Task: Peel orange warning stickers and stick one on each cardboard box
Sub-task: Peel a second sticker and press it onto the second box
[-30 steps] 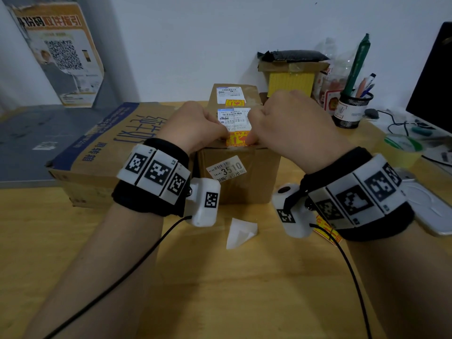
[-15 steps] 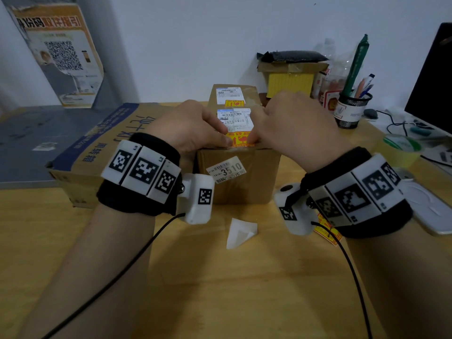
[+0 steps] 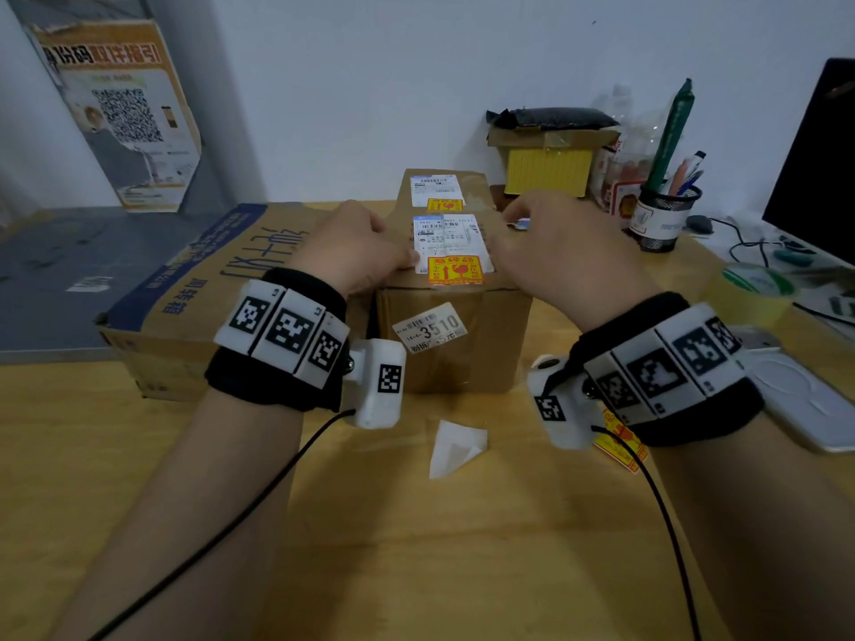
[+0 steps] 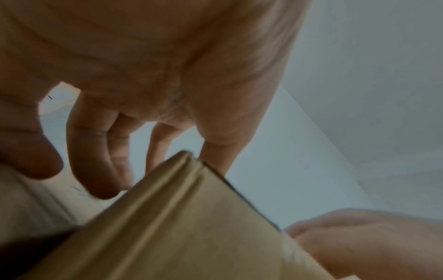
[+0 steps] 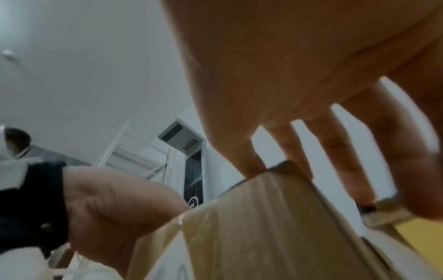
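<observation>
Both hands flank the near box [image 3: 455, 344], left hand [image 3: 351, 252] and right hand [image 3: 550, 256] loosely spread, steadying it; orange sticker [image 3: 455, 270] lies between them.

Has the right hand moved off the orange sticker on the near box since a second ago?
Yes. The right hand has slid rightward off the orange sticker on the near box, so the sticker now shows whole.

The head view looks forward and down over the desk from above, while both wrist views look up from close under each palm, all three sharing the small cardboard box [image 3: 455, 337], whose top corner fills the wrist frames
</observation>
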`<state>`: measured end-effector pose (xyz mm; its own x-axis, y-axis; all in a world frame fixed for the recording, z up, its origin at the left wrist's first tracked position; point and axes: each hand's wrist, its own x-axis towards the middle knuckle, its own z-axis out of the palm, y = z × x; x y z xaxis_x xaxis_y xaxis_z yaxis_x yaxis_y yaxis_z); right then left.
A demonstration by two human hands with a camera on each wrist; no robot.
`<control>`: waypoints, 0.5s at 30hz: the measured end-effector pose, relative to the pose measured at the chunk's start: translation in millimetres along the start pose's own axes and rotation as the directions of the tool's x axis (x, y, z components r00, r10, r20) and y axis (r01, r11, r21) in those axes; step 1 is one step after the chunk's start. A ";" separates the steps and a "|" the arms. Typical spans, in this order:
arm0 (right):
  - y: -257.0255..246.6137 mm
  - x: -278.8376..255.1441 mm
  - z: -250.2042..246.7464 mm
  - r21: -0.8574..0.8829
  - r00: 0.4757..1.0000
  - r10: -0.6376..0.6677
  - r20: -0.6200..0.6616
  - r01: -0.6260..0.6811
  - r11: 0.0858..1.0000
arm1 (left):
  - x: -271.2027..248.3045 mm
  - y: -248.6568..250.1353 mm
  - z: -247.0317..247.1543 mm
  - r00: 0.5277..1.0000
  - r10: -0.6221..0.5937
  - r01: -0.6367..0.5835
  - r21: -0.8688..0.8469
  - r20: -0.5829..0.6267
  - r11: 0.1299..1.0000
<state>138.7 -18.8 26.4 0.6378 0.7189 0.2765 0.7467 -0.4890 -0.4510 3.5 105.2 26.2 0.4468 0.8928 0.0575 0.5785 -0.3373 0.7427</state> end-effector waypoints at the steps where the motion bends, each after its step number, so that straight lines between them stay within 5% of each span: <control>1: 1.7 1.0 2.8 -0.012 0.998 0.019 0.062 -0.019 1.000 | 1.5 -0.8 0.2 1.000 -0.024 0.024 0.016 0.000 1.000; 5: -1.1 -0.8 6.1 0.064 0.989 0.025 0.149 -0.035 0.997 | 0.9 4.0 0.9 0.999 -0.029 0.029 -0.033 0.028 0.999; 15: -8.3 -6.3 -21.1 0.060 0.980 -0.045 -0.195 0.058 0.997 | -3.8 17.5 -2.4 0.986 0.079 -0.130 -0.372 -0.150 0.919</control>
<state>132.5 -29.7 46.3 0.6282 0.6300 0.4566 0.7695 -0.4163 -0.4842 10.3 96.7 40.5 0.3840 0.8979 0.2151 0.2195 -0.3151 0.9233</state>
